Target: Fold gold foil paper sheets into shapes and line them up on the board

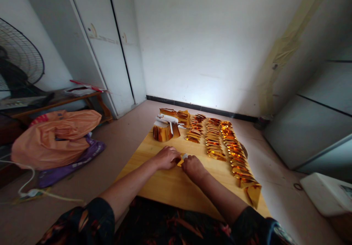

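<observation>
Between my two hands, low over the wooden table (154, 186), is a small piece of gold foil paper (180, 162) with a pale patch on it. My left hand (168, 158) closes its fingers on the left side of the foil paper. On the other side my right hand (192, 167) pinches it with curled fingers. Just beyond my hands stands a curved stack of gold foil sheets (162, 133), with a white roll-like bundle (167, 118) lying on top. To the right run rows of folded gold foil pieces (216, 138), packed tightly against each other.
A larger row of folded gold pieces (239, 164) follows the table's right edge. Left on the floor lie an orange bag (55, 138) and a purple bag (74, 164), near a cable (60, 198). A fan (19, 54) stands on a low bench. A white box (327, 193) is at right.
</observation>
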A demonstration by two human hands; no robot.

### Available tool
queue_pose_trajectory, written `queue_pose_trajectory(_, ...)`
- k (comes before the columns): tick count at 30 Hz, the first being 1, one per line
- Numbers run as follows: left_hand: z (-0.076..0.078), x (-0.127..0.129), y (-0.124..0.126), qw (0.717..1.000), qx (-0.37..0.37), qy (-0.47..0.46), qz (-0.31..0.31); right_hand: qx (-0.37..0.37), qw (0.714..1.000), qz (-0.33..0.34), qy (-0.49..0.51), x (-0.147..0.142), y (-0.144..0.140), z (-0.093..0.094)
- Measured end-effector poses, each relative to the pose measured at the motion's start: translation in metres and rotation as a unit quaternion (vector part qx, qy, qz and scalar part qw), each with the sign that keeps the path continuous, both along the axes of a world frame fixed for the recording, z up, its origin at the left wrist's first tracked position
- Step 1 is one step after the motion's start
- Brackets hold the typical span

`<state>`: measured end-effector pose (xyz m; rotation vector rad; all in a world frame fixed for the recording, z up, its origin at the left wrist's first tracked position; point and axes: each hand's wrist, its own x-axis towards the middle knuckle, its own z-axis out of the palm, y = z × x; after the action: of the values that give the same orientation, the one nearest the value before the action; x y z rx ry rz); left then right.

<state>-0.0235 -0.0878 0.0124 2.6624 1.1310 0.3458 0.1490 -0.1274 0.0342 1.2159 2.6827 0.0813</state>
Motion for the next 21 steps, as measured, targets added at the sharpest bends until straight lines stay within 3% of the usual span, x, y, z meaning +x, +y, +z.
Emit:
queue_pose_trajectory(6, -0.008, -0.004, -0.003, 0.999, 0.027, -0.008, -0.03, 0.026, 0.999, 0.024, -0.004, -0.006, 0.002, -0.002)
queue_pose_trajectory(12, -0.019, -0.01, -0.008, 0.997, 0.048, -0.038, -0.037, 0.09, 0.991, 0.089, 0.035, 0.021, 0.009, -0.025)
queue_pose_trajectory(16, -0.027, -0.008, -0.01, 0.993, 0.101, -0.063, -0.017, 0.139, 0.982, 0.088, 0.089, 0.038, 0.016, -0.043)
queue_pose_trajectory(21, -0.033, -0.003, -0.01, 0.984, 0.165, -0.058, -0.012, 0.154, 0.979, 0.06, 0.119, 0.042, 0.023, -0.051)
